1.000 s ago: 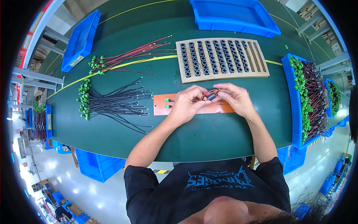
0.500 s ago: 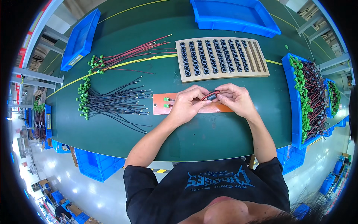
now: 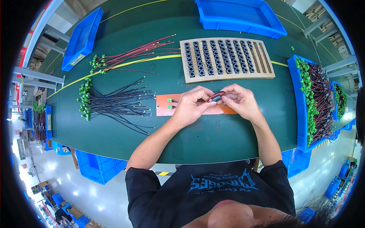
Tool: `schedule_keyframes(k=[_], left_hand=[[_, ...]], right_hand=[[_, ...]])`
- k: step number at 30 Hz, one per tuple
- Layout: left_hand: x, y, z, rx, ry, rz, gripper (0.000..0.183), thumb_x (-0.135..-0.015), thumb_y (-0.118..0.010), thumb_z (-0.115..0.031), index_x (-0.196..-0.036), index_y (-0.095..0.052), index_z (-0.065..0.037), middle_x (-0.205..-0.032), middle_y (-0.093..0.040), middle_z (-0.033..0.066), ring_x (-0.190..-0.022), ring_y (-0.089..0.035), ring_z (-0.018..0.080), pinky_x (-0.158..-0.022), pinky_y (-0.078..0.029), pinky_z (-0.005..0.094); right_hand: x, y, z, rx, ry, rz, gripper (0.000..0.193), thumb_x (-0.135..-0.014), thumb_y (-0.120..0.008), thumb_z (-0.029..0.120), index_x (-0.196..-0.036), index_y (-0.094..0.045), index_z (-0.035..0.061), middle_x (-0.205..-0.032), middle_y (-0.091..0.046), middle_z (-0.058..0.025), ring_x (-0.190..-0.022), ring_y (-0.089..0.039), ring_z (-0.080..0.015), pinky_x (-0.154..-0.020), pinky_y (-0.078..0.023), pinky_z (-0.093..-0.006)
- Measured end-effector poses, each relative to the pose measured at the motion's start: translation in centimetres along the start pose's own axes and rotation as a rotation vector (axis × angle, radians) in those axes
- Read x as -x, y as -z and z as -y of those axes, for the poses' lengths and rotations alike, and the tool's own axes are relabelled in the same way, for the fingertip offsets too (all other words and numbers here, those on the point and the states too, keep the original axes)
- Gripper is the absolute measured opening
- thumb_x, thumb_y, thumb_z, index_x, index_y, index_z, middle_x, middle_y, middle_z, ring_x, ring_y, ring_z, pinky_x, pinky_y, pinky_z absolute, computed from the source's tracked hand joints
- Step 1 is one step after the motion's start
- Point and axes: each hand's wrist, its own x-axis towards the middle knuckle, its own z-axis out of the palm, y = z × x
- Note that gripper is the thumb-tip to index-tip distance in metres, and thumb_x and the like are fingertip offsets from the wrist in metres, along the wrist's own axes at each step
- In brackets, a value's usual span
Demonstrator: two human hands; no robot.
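Note:
Both hands are closed around a small black ferrite core (image 3: 216,98), with red and black wires (image 3: 216,94) looping over it. My left hand (image 3: 193,105) pinches the core's left end between thumb and fingers. From the other side, my right hand (image 3: 241,101) grips the wires and the core's right end. Under them lies a copper-orange board (image 3: 163,102), partly hidden by the hands. Two green connectors (image 3: 170,100) sit on its left part, their wires running right under my left hand.
A wooden rack (image 3: 229,59) with rows of black cores stands behind the hands. Black wires (image 3: 121,100) and red wires (image 3: 140,49) with green connectors lie at left. Blue bins stand far left (image 3: 81,40), at the back (image 3: 243,21) and at right (image 3: 302,133), the last full of wired connectors.
The hands stay in nearly the same place. The wire loop over the core has shifted slightly, with more of its dark strand showing beside the red one.

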Motion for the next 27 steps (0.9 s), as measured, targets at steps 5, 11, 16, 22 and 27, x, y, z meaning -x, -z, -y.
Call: schedule_keyframes(k=[5, 11, 16, 22, 27], left_hand=[[0.3, -0.8, 0.7, -0.267, -0.307, -0.025, 0.015, -0.085, -0.080, 0.002, -0.083, -0.065, 0.004, -0.106, -0.074, 0.0157, -0.091, -0.073, 0.0230, -0.074, -0.061, 0.0334], [0.4, -1.1, 0.2, -0.296, -0.333, -0.018, 0.012, -0.085, -0.077, 0.004, -0.083, -0.065, 0.004, -0.104, -0.074, 0.0150, -0.091, -0.073, 0.0257, -0.073, -0.060, 0.0351], [0.3, -0.8, 0.5, -0.305, -0.359, 0.014, 0.012, -0.085, -0.077, 0.005, -0.084, -0.065, 0.003, -0.105, -0.074, 0.0154, -0.092, -0.073, 0.0252, -0.074, -0.060, 0.0351], [0.0, 0.2, 0.6, -0.036, -0.090, 0.040, 0.020, -0.089, -0.075, 0.007, -0.083, -0.057, 0.001, -0.109, -0.072, 0.0168, -0.097, -0.070, 0.0175, -0.080, -0.057, 0.0309], [0.0, 0.8, 2.2, 0.245, 0.056, 0.060, 0.020, -0.092, -0.072, 0.008, -0.088, -0.055, 0.001, -0.115, -0.069, 0.0183, -0.103, -0.067, 0.0158, -0.085, -0.056, 0.0290]], right_hand=[[0.2, -0.2, -0.7, 0.022, -0.009, -0.054, 0.014, -0.099, -0.064, -0.003, -0.112, -0.064, -0.0056, -0.102, -0.075, -0.0118, -0.098, -0.076, -0.0177, -0.083, -0.061, -0.0282], [0.1, -1.2, -0.4, -0.023, 0.000, -0.116, 0.011, -0.099, -0.062, -0.001, -0.109, -0.065, -0.0051, -0.097, -0.075, -0.0108, -0.091, -0.077, -0.0157, -0.078, -0.060, -0.0274], [0.1, -1.4, 0.3, 0.085, -0.111, -0.156, 0.010, -0.099, -0.061, 0.000, -0.104, -0.069, -0.0046, -0.095, -0.077, -0.0100, -0.088, -0.077, -0.0146, -0.078, -0.060, -0.0282], [0.1, 0.5, 0.0, 0.147, -0.008, -0.028, 0.017, -0.099, -0.066, 0.006, -0.112, -0.074, -0.0014, -0.092, -0.080, -0.0102, -0.087, -0.076, -0.0123, -0.078, -0.059, -0.0270], [-0.3, 1.0, 0.6, 0.214, 0.014, 0.012, 0.016, -0.099, -0.069, 0.008, -0.110, -0.076, -0.0003, -0.094, -0.081, -0.0070, -0.089, -0.075, -0.0125, -0.081, -0.059, -0.0282]])
